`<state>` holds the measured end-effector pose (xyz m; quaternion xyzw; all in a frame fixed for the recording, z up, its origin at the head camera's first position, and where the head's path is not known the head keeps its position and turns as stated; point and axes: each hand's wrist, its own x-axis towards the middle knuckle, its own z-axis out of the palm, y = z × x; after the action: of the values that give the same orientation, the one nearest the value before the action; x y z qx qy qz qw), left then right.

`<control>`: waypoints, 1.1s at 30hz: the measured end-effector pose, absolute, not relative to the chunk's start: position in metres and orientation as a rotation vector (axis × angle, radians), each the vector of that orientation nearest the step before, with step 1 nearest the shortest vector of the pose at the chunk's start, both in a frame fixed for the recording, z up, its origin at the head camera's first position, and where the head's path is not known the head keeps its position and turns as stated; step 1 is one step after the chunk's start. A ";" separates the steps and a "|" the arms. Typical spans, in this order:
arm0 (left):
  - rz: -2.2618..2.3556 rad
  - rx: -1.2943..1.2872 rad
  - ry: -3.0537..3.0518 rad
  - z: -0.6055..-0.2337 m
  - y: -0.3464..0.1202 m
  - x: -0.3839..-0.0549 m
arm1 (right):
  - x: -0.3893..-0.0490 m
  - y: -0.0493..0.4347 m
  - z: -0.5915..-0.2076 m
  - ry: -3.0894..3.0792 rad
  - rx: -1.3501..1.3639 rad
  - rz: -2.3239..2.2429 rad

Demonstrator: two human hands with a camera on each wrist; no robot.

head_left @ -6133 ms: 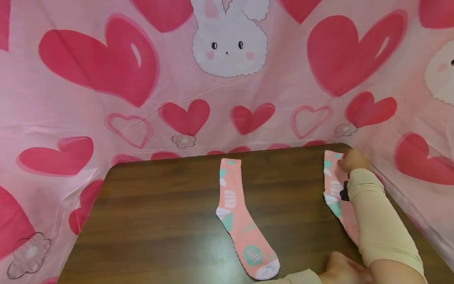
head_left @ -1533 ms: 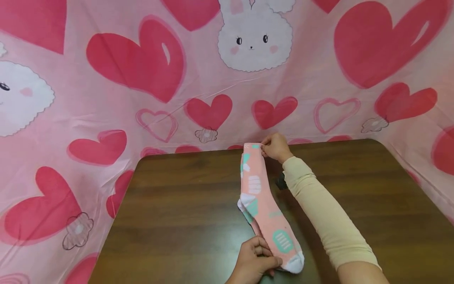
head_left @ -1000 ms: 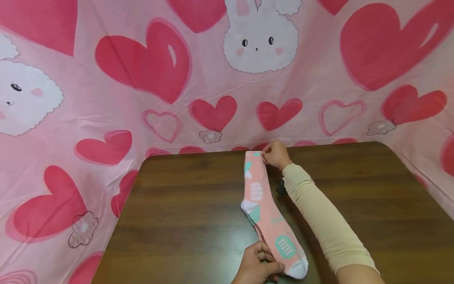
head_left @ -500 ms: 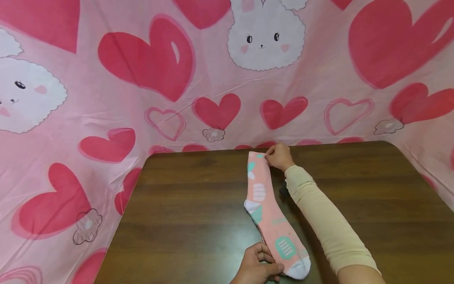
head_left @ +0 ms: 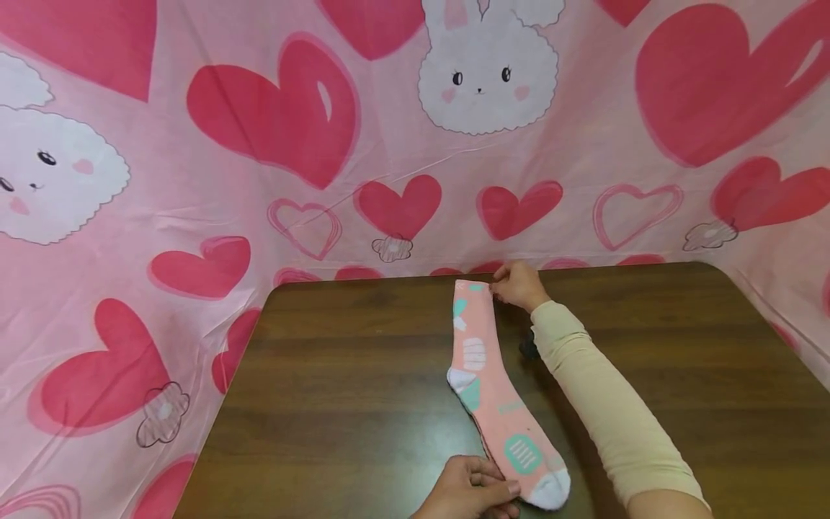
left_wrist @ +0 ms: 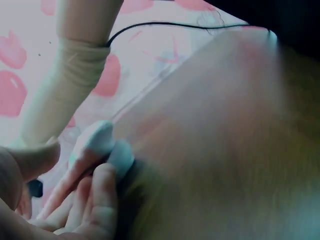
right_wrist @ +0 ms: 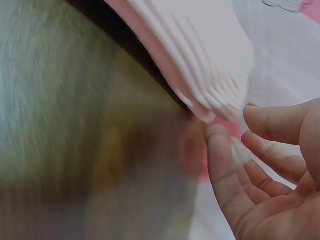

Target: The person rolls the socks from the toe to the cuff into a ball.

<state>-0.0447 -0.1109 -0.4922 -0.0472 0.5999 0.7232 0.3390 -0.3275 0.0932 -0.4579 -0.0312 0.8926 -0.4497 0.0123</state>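
Note:
Two pink socks with mint and white patches lie stacked on the brown table; the top sock covers nearly all of the lower one. In the left wrist view, two white toes, the upper toe and the lower toe, show one over the other. My left hand holds the pair near the toes, thumb on top and fingers curled at the side. At the far end my right hand is right beside the cuff, its thumb and fingers spread apart in the right wrist view.
A pink cloth with hearts and rabbit faces hangs behind and along the sides of the table. A small black device shows below the right wrist. A black cable crosses the left wrist view.
The second sock, earlier at the far right, has been brought over and laid on the first. Its cuff came down into line, and my right fingers have eased slightly right, off the cuff.

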 end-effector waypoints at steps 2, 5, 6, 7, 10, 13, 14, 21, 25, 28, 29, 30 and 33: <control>1.819 -0.069 1.604 -0.490 -0.118 -0.047 | -0.326 0.101 -0.452 2.806 -0.152 -1.383; 1.781 0.046 1.647 -0.484 -0.126 -0.052 | -0.320 0.114 -0.443 2.872 -0.245 -1.343; 1.773 0.085 1.673 -0.482 -0.128 -0.054 | -0.317 0.118 -0.439 2.894 -0.284 -1.330; 1.769 0.119 1.699 -0.480 -0.130 -0.056 | -0.314 0.122 -0.436 2.912 -0.315 -1.311; 1.797 0.181 1.733 -0.470 -0.132 -0.061 | -0.300 0.134 -0.420 2.985 -0.428 -1.209; 1.838 0.175 1.725 -0.455 -0.134 -0.068 | -0.281 0.144 -0.401 3.004 -0.527 -1.108; 1.849 0.192 1.727 -0.449 -0.134 -0.070 | -0.274 0.148 -0.395 3.013 -0.573 -1.073; 1.718 0.634 2.027 -0.426 -0.136 -0.087 | -0.221 0.162 -0.370 3.092 -1.082 -0.776; 1.543 0.904 2.284 -0.422 -0.131 -0.094 | -0.189 0.167 -0.374 3.078 -1.440 -0.614; 1.411 1.133 2.442 -0.423 -0.126 -0.099 | -0.165 0.169 -0.385 3.006 -1.703 -0.456; 1.362 1.231 2.488 -0.424 -0.125 -0.100 | -0.157 0.170 -0.390 2.973 -1.776 -0.402; 1.315 1.336 2.522 -0.425 -0.123 -0.101 | -0.149 0.171 -0.396 2.938 -1.850 -0.351; 1.206 1.638 2.532 -0.432 -0.120 -0.103 | -0.127 0.174 -0.415 2.836 -2.033 -0.219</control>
<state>-0.1031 -0.1195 -0.4319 0.5035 0.7785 0.3709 -0.0531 -0.1272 0.1743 -0.4154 -0.5724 0.7984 -0.0617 -0.1764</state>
